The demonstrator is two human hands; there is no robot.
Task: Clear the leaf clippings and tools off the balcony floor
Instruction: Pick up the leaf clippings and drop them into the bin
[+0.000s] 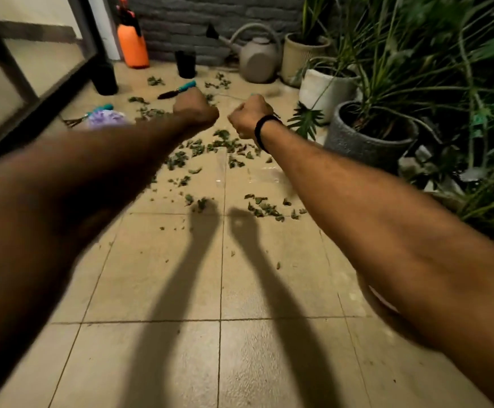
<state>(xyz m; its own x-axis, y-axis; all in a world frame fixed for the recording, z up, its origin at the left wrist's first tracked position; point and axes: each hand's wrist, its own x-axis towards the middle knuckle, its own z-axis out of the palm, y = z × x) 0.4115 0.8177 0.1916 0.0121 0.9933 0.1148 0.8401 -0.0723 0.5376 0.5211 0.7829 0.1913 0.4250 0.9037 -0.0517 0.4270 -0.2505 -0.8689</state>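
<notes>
Pickup was judged not yet begun: left hand (pixel 195 108) and right hand (pixel 248 116) were held out fisted, seemingly empty, above clippings (pixel 225 145) strewn on the floor (pixel 181 275), trowel (pixel 176 90) beyond; stooping and opened fingers were judged needed next.

A home balcony: potted plants (pixel 369 139) are crowding the right side; a watering can (pixel 259 58) and orange sprayer (pixel 133 45) are standing on the tiled floor (pixel 151 275), upper centre.

Open passage over near floor (pixel 219 290), leaf clippings (pixel 225 145) strewn mid-floor, potted plants (pixel 366 145) crowding right edge, door frame (pixel 51 98) bounding left, watering can (pixel 257 58) and sprayer (pixel 132 45) at back wall (pixel 195 22)
</notes>
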